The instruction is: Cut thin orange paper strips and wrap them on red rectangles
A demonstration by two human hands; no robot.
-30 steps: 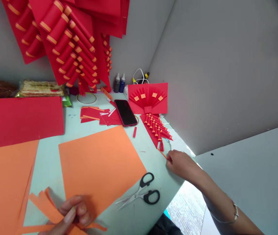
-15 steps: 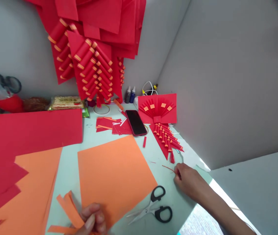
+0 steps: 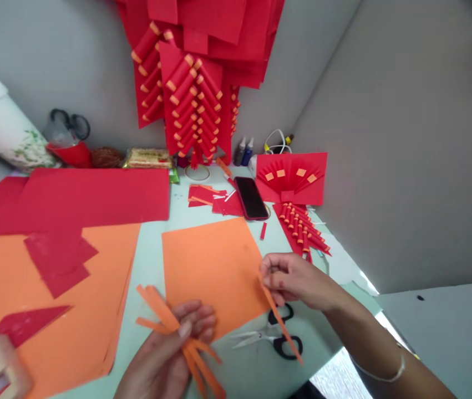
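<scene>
My left hand [image 3: 177, 343] is closed on a small bunch of orange paper strips [image 3: 158, 306], whose ends fan out on both sides of the fingers. Between thumb and fingers, my right hand [image 3: 292, 279] pinches the upper end of one long orange paper strip [image 3: 278, 317]. That strip hangs at a slant across a pair of scissors [image 3: 260, 336] with black handles, which lies on the table with its blades parted. Behind both hands an orange paper sheet [image 3: 214, 266] rests flat, partly covered by the left fingers.
Red card [image 3: 106, 194] and more orange sheets [image 3: 106, 266] cover the left side. A phone [image 3: 251, 198] lies at the back among paper scraps. Red paper firecrackers [image 3: 302, 227] lie at the right, below a red fan card [image 3: 292, 177]. Grey walls close off the back and right.
My right hand has come from the table's right side toward the middle, lifting the orange strip. My left hand has risen further into view with its bunch. The view has shifted left.
</scene>
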